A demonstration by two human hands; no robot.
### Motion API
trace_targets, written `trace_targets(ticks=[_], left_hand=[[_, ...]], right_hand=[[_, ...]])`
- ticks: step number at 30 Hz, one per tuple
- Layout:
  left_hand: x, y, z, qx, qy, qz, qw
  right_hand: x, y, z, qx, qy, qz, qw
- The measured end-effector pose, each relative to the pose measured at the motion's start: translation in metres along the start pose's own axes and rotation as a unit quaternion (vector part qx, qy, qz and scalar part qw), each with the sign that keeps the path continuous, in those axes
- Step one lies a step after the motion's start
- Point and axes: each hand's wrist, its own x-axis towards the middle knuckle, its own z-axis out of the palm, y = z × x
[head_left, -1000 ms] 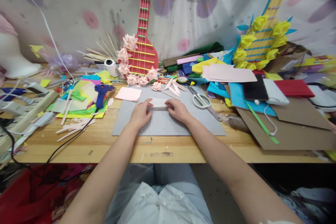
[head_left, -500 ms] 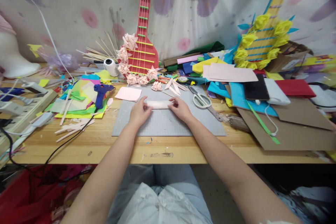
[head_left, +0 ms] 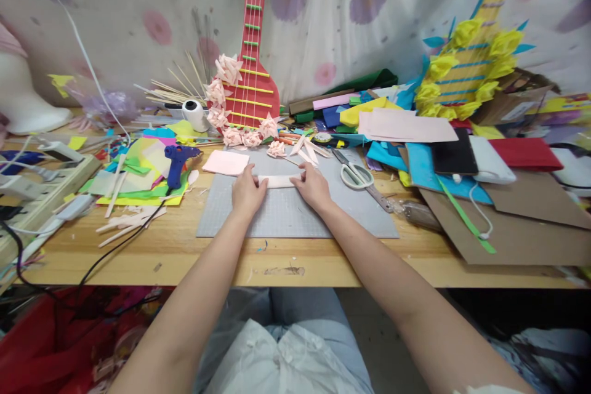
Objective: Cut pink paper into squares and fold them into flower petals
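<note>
Between my two hands a pale pink strip of paper point(head_left: 279, 181) is stretched sideways, low over a grey cutting mat point(head_left: 295, 218). My left hand point(head_left: 248, 189) pinches its left end between thumb and fingers. The right end is pinched the same way by my right hand point(head_left: 314, 186). Left of my left hand lies a pale pink stack of paper point(head_left: 226, 162). Scissors with pale handles point(head_left: 357, 176) rest on the mat to the right of my right hand. A pink paper flower on a stick point(head_left: 277, 148) lies just beyond the strip.
A red paper instrument with pink flowers point(head_left: 252, 95) leans at the back. A blue glue gun point(head_left: 179, 163) stands on coloured scraps at left, its cord crossing the table. Brown cardboard point(head_left: 466, 228) and a black pouch or phone point(head_left: 455, 152) lie right. A power strip point(head_left: 69, 181) edges the left.
Both hands keep hold of the strip's ends. The strip looks narrower and slightly higher in view, and my fingers have shifted a little. The camera view has tilted slightly.
</note>
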Motion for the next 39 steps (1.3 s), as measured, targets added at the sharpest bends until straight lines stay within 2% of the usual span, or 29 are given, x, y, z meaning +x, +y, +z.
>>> trace_targets(ticks=[7,19,27,31,35,39], left_hand=[[0.0,0.003,-0.002,0.042,0.001,0.006,0.999],[0.0,0.005,-0.001,0.101,0.0,0.02,0.995],[-0.001,0.007,0.003,0.175,-0.006,0.107,0.979],[-0.003,0.007,0.004,0.168,0.003,0.1,0.981],[-0.006,0.011,0.004,0.159,0.01,0.099,0.982],[-0.01,0.016,0.004,0.159,0.008,0.069,0.985]], right_hand=[[-0.002,-0.006,-0.002,-0.056,-0.003,-0.001,0.998],[-0.001,-0.007,-0.001,-0.09,-0.005,0.001,0.996],[-0.001,-0.007,0.0,-0.164,-0.01,-0.026,0.986],[-0.002,-0.007,0.001,-0.187,-0.022,-0.031,0.982],[-0.007,-0.012,0.001,-0.199,0.005,-0.039,0.979],[-0.014,-0.019,0.002,-0.211,0.014,-0.055,0.976]])
